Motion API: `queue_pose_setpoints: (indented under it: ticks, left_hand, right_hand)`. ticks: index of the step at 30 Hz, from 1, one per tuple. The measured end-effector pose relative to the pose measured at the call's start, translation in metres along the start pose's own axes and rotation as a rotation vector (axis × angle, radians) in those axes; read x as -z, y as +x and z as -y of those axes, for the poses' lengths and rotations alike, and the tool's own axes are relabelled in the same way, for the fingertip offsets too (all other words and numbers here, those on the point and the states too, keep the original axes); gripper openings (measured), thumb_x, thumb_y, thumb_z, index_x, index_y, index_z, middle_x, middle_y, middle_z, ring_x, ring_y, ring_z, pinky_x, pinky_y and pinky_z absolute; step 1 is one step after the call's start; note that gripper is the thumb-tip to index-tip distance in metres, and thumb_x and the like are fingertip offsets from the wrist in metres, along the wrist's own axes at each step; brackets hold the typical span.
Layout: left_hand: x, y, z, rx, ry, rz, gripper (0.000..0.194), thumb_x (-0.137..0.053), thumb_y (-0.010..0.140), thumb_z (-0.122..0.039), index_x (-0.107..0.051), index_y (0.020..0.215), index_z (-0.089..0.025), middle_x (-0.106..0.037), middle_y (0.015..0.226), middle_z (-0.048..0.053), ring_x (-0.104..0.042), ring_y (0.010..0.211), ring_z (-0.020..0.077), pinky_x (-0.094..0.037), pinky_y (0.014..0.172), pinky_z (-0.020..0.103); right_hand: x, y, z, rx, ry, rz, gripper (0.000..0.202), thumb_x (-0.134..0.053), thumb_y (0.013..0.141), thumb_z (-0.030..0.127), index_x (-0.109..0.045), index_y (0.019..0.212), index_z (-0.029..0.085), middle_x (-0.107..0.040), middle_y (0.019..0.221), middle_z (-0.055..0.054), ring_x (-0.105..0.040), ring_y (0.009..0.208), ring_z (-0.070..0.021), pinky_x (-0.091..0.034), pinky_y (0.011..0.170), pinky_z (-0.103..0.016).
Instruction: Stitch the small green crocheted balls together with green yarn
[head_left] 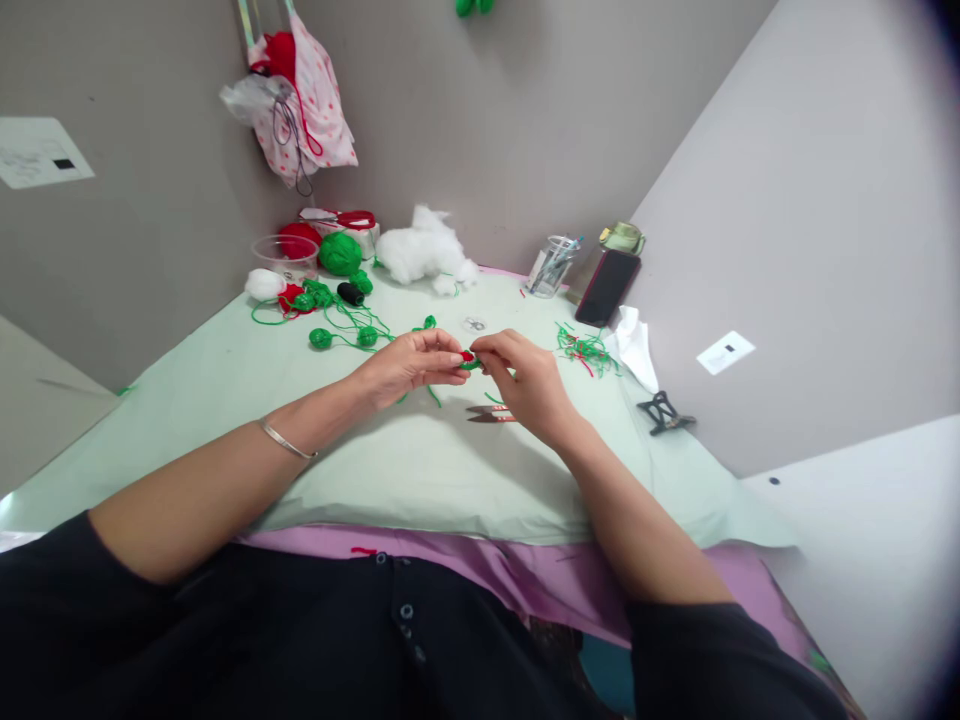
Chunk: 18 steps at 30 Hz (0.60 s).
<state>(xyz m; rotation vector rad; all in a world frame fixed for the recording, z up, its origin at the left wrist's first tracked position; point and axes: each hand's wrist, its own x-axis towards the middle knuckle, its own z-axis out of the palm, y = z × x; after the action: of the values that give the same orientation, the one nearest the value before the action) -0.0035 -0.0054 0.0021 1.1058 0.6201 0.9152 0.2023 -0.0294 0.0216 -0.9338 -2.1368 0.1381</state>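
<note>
Near the middle of the frame, the left hand (pixel 420 365) pinches a small red-and-green piece (pixel 469 361) between thumb and fingers. The right hand (pixel 525 385) meets it from the other side, thumb and fingertips closed on its edge; whether they pinch something finer too, I can't tell. Just below, the snips (pixel 489 414) lie on the pale cloth (pixel 450 470), their handle end hidden behind the right hand.

Left of centre I see green knots (pixel 367 336) with trailing yarn, a black spool (pixel 350 294) and a green ball (pixel 340 254). White stuffing (pixel 424 248) sits upper centre. Right of centre, a phone (pixel 609 288) leans near a clear cup (pixel 553 268) of pens, with yarn scraps (pixel 587 350) below and a black clip (pixel 665 413) lower right. A dotted bag (pixel 322 100) hangs at upper left.
</note>
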Motion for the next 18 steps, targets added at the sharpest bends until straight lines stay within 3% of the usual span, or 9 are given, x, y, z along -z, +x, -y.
queue_pose_setpoints:
  ticks: [4, 9, 14, 18]
  left_hand:
    - [0.000, 0.001, 0.004, -0.017, -0.012, -0.019, 0.025, -0.086, 0.073, -0.026, -0.067, 0.085, -0.014, -0.070, 0.085, 0.001, -0.071, 0.084, 0.0143, -0.054, 0.095, 0.035]
    - [-0.002, 0.002, 0.006, 0.012, 0.001, -0.026, 0.025, -0.084, 0.073, -0.028, -0.065, 0.080, -0.013, -0.069, 0.081, 0.003, -0.069, 0.082, 0.0149, -0.055, 0.091, 0.034]
    - [-0.003, 0.002, 0.007, -0.006, 0.072, -0.060, 0.022, -0.082, 0.072, -0.024, -0.063, 0.080, -0.015, -0.068, 0.076, 0.001, -0.068, 0.076, 0.0141, -0.055, 0.080, 0.030]
    - [0.002, 0.004, 0.008, -0.002, 0.079, -0.130, 0.024, -0.081, 0.073, -0.026, -0.061, 0.083, -0.016, -0.067, 0.074, 0.001, -0.071, 0.075, 0.0161, -0.054, 0.073, 0.028]
  right_hand:
    - [-0.003, -0.004, 0.005, 0.137, -0.282, 0.087, 0.018, -0.050, 0.102, 0.028, -0.065, 0.108, 0.020, -0.068, 0.101, -0.008, -0.063, 0.085, -0.0164, -0.044, 0.069, -0.026]
    - [-0.008, -0.009, 0.006, 0.202, -0.594, 0.160, 0.021, -0.046, 0.101, 0.015, -0.066, 0.104, 0.020, -0.069, 0.097, -0.007, -0.058, 0.078, -0.0152, -0.034, 0.059, -0.026]
    - [-0.011, -0.013, 0.011, 0.473, -0.540, -0.031, 0.023, -0.048, 0.098, 0.013, -0.065, 0.108, 0.024, -0.070, 0.107, -0.007, -0.060, 0.083, -0.0146, -0.042, 0.068, -0.028]
    - [-0.009, -0.017, 0.028, 0.676, -0.446, -0.028, 0.022, -0.051, 0.096, 0.011, -0.064, 0.106, 0.025, -0.070, 0.106, -0.003, -0.060, 0.081, -0.0127, -0.044, 0.067, -0.027]
